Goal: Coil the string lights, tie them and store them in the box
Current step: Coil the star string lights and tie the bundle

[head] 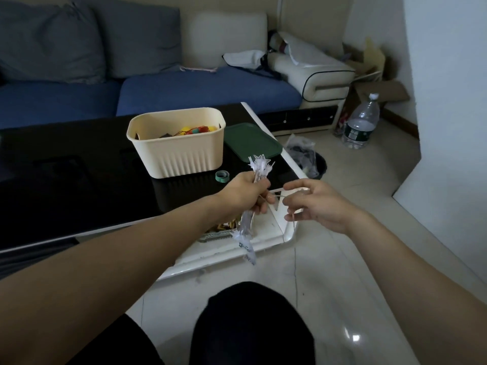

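Just past the table's near corner, at about 12 o'clock from the person's knees, the left hand (pixel 246 192) grips a gathered bundle of white string lights (pixel 257 167), fingers curled round its middle. Star-shaped bulbs stick out above the fist and more hang below it toward 6 o'clock. At 3 o'clock from that fist, the right hand (pixel 313 204) pinches a thin loose wire (pixel 276 197) that runs back to the bundle, its other fingers loosely spread; a further strand seems to trail down toward the floor, though it is too fine to follow.

Coiling looks mostly done, since the lights sit in one compact bunch. My judgement is that the tying is under way, with the free end being wound or pulled round the bundle, and no finished knot can be made out.

Storing is still to come. The cream box (pixel 176 143) stands open on the table (pixel 79 164) at 11 o'clock from the hands, already holding colourful lights. Its green lid (pixel 250 140) lies flat just beside it at 3 o'clock, and a small roll of tape (pixel 222 176) sits between box and hands.
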Demonstrator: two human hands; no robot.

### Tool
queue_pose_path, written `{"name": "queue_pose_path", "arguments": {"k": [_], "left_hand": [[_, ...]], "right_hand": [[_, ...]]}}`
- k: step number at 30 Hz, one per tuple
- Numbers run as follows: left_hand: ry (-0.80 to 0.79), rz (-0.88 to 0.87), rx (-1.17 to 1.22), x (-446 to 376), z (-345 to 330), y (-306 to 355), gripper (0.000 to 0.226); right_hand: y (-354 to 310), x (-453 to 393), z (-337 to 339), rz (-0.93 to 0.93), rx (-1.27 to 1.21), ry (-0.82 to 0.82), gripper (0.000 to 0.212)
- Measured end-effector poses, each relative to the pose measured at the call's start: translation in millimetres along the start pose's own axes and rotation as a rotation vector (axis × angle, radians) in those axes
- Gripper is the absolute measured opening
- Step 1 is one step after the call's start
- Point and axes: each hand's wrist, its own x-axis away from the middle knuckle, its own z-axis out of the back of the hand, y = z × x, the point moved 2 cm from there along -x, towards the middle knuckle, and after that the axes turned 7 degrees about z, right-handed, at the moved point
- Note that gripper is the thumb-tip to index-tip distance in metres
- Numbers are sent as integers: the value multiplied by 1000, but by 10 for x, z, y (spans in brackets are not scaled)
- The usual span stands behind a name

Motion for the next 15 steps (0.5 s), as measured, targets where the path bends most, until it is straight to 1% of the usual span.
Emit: {"name": "queue_pose_path", "arguments": {"k": [2, 5, 8, 10, 11, 12, 15], "left_hand": [[-4, -3, 16, -41, -161, 67, 14], [-38, 33, 42, -107, -441, 90, 15], [-119, 90, 41, -124, -793, 32, 18], [-186, 109, 37, -101, -1037, -19, 16], [-221, 112, 44, -79, -1146, -38, 15], [-261, 114, 56, -54, -1252, -51, 15], [-391, 129, 81, 39, -1568, -79, 21]], "right_hand": [[73, 127, 108, 6, -148, 110, 31], [210, 318, 263, 20, -371, 259, 15], [321, 517, 424, 7, -525, 347, 12], [378, 652, 528, 4, -555, 396, 10], [405, 716, 574, 9, -549, 428, 12], [438, 776, 619, 7, -521, 467, 14], [542, 982, 740, -24, -327, 583, 12]]}}
